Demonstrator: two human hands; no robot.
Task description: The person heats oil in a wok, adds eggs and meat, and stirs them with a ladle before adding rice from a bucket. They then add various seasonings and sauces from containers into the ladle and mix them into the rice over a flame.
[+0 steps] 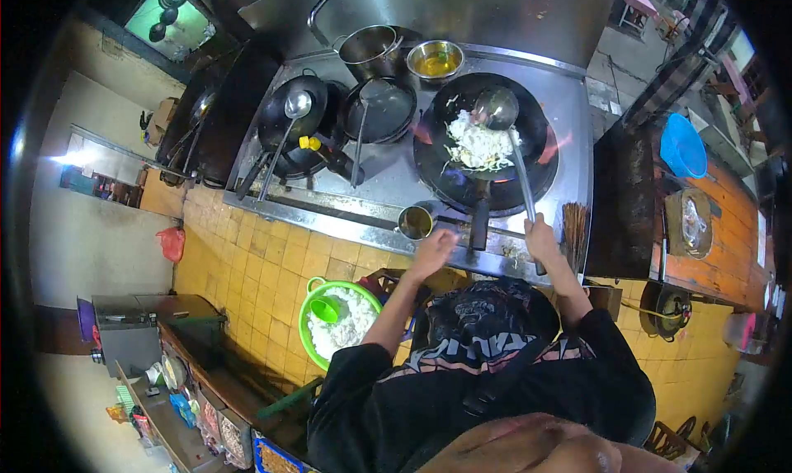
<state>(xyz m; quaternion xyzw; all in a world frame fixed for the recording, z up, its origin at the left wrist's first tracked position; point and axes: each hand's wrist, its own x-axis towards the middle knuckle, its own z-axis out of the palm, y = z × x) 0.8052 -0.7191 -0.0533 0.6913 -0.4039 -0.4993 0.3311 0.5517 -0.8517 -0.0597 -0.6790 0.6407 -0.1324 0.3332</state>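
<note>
My right hand [541,238] is wrapped round the long handle of a ladle [497,110]. The ladle's bowl rests in a large black wok [528,172], against a heap of white rice and pale shreds [483,147]. Flames show around the wok's sides. My left hand [435,254] is off the wok handle [481,221], its fingers loosely bent and apart, with nothing visible in them. Just above and left of it stands a metal mug [415,222] with brownish liquid inside.
Left on the stove are more woks [289,114] with ladles, and a yellow-capped bottle [334,157]. A pot [369,48] and a bowl of yellow liquid [436,60] stand behind. A green basin [307,328] of rice is at lower left. A stick brush [575,229] stands right.
</note>
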